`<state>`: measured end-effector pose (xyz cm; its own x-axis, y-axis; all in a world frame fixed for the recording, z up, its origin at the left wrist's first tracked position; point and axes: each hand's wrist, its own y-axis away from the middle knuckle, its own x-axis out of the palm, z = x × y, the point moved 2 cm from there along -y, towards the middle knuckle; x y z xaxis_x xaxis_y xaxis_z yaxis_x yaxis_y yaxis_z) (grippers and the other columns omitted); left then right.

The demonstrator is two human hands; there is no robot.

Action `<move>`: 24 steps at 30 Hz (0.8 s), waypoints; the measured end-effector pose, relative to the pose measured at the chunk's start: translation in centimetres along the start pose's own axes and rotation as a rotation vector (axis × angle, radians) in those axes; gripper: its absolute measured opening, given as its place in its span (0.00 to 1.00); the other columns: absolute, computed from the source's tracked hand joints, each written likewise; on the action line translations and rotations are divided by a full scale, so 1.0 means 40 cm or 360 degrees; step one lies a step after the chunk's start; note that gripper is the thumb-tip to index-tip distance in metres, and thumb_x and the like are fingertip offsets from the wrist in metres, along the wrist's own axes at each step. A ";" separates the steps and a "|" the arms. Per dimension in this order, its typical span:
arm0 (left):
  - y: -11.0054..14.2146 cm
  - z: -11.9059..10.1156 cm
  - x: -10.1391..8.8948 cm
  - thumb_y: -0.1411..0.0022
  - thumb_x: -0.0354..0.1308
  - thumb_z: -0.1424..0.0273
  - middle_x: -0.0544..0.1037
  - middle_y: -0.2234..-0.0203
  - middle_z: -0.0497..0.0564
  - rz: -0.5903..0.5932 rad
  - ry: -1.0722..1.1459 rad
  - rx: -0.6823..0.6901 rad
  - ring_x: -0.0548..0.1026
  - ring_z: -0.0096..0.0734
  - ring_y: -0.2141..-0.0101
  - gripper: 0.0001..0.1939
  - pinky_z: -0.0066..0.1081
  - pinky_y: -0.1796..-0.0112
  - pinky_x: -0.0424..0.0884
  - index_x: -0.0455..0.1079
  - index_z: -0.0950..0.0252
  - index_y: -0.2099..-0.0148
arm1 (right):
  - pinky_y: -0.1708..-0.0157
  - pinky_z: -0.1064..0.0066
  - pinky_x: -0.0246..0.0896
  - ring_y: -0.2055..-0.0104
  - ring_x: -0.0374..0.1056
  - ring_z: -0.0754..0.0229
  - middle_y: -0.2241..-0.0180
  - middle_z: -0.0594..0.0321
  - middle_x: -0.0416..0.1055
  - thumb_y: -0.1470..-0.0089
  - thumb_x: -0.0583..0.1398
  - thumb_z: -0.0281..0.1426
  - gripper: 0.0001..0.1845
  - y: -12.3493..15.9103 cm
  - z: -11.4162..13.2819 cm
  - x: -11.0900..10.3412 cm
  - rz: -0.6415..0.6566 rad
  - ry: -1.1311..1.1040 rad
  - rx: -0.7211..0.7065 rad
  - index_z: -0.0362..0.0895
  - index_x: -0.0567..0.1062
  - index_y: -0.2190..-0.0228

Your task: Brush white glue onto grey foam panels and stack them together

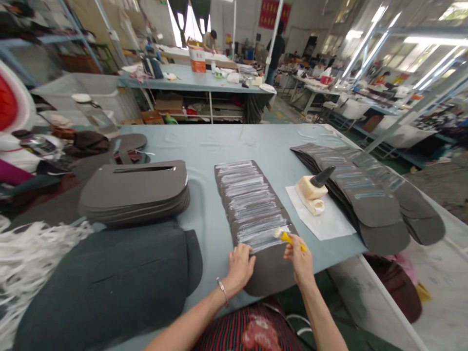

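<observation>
My right hand (299, 257) is closed around a yellow-handled glue brush (285, 236), its whitish tip resting on the nearest dark grey piece (270, 270) of an overlapping row (248, 200). Each piece in the row carries a shiny glue stripe. My left hand (239, 267) lies on the left edge of that nearest piece, fingers curled and pressing it down. A bracelet is on my left wrist.
A glue bottle with a dark cone nozzle (313, 191) lies on white paper (321, 219) to the right. Further right is another fanned row of grey pieces (376, 195). A stack of slotted grey pieces (135, 192) and a large dark pile (109, 282) are on the left. People work at far tables.
</observation>
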<state>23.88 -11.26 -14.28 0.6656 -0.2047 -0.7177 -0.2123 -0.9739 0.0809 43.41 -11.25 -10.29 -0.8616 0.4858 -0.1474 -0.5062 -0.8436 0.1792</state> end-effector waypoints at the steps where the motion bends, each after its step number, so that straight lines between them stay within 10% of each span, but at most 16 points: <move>1: -0.008 0.022 -0.005 0.41 0.50 0.72 0.70 0.59 0.51 -0.0094 -0.0087 0.0005 0.66 0.35 0.57 0.09 0.38 0.55 0.61 0.65 0.61 0.57 | 0.82 0.76 0.58 0.80 0.61 0.67 0.79 0.69 0.65 0.52 0.58 0.50 0.25 -0.004 -0.001 0.041 0.0069 0.0007 -0.0024 0.44 0.72 0.61; 7: -0.044 0.062 -0.015 0.43 0.53 0.74 0.68 0.54 0.52 -0.0294 -0.0433 0.0151 0.64 0.39 0.52 0.14 0.42 0.51 0.58 0.63 0.61 0.53 | 0.77 0.74 0.57 0.78 0.61 0.65 0.77 0.65 0.69 0.51 0.57 0.45 0.17 -0.021 -0.032 0.223 0.0463 0.0345 -0.0354 0.44 0.75 0.70; 17: -0.061 0.060 -0.026 0.41 0.51 0.72 0.72 0.59 0.50 -0.0399 -0.0344 0.0046 0.65 0.38 0.54 0.10 0.42 0.52 0.58 0.65 0.59 0.56 | 0.70 0.69 0.56 0.74 0.66 0.58 0.74 0.59 0.73 0.49 0.53 0.40 0.16 -0.223 0.005 0.026 -0.0094 0.1264 -0.0662 0.44 0.76 0.70; 24: -0.090 0.077 -0.017 0.41 0.50 0.75 0.71 0.56 0.53 -0.0414 -0.0429 0.0093 0.65 0.39 0.52 0.13 0.43 0.51 0.58 0.66 0.61 0.53 | 0.65 0.73 0.59 0.67 0.68 0.61 0.69 0.61 0.74 0.46 0.53 0.36 0.12 -0.112 0.009 0.259 0.0763 0.0824 -0.0972 0.45 0.74 0.69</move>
<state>22.00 -7.32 -16.21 0.4919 0.0894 -0.8661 -0.1068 -0.9810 -0.1619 36.73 -2.36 -12.27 -0.7752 0.0156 -0.6316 0.1334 -0.9731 -0.1877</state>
